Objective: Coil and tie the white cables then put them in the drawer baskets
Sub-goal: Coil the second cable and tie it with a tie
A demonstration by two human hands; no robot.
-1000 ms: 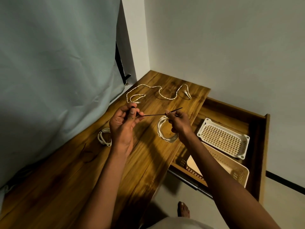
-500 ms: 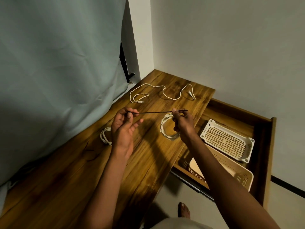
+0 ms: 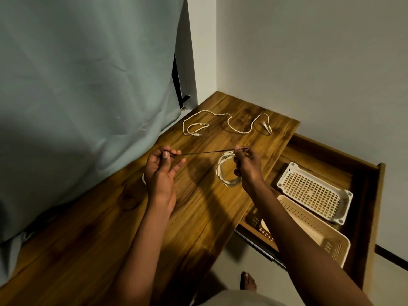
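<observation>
Dark and thin, a black twist tie [image 3: 209, 152] is stretched taut between both hands above the brown wooden tabletop [image 3: 198, 206]. The left hand [image 3: 160, 171] pinches its left end between thumb and fingertips, the other fingers loosely spread; the right hand [image 3: 247, 164] pinches its right end, fingers curled in a closed grip. Just below the right hand a coiled white braided cable [image 3: 223, 173] lies on the tabletop, close to the right edge. A second coiled white cable [image 3: 143, 178] is mostly hidden behind the left hand. Farther back, an uncoiled white braided cable [image 3: 229, 125] snakes across the tabletop near its far corner. A grey-green curtain [image 3: 77, 96] hangs along the left edge. To the right, beyond the tabletop's edge, an open wooden drawer [image 3: 371, 195] holds a white perforated plastic basket [image 3: 313, 193] and, nearer, a beige perforated plastic basket [image 3: 309, 230], partly behind the right forearm. Bare wood lies open between the hands and the near edge.
</observation>
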